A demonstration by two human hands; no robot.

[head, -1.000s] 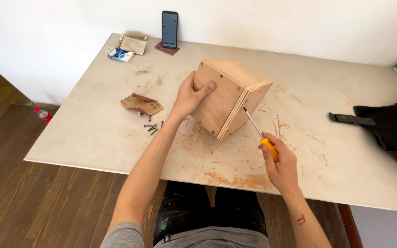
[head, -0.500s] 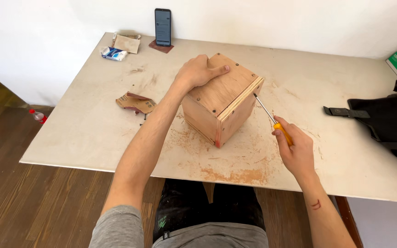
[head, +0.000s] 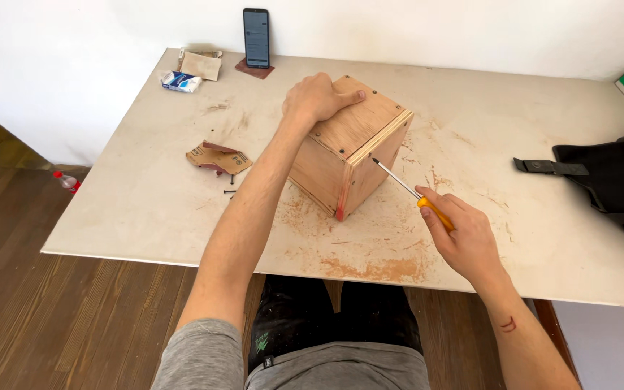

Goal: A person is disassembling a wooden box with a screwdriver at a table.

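— Box position first: what's different from a second ago?

— You've rolled the plywood box off its tilt. It now sits flat near the middle of the bench, a bit toward the far edge, with one corner pointing at you. Your left hand has moved from the side face up onto the top panel, palm pressed flat, fingers spread over the far corner.

— And the tool?

— Your right hand is clenched round the orange handle of the screwdriver, and the tip has come in against the right-hand face, just under the top edge. Whether it's seated in a screw head, I can't tell.

— So what does that mean for the work?

— By my reading, you've finished repositioning and you're braced to drive or loosen a screw. Loose screws lie by the torn cardboard toward the left edge.
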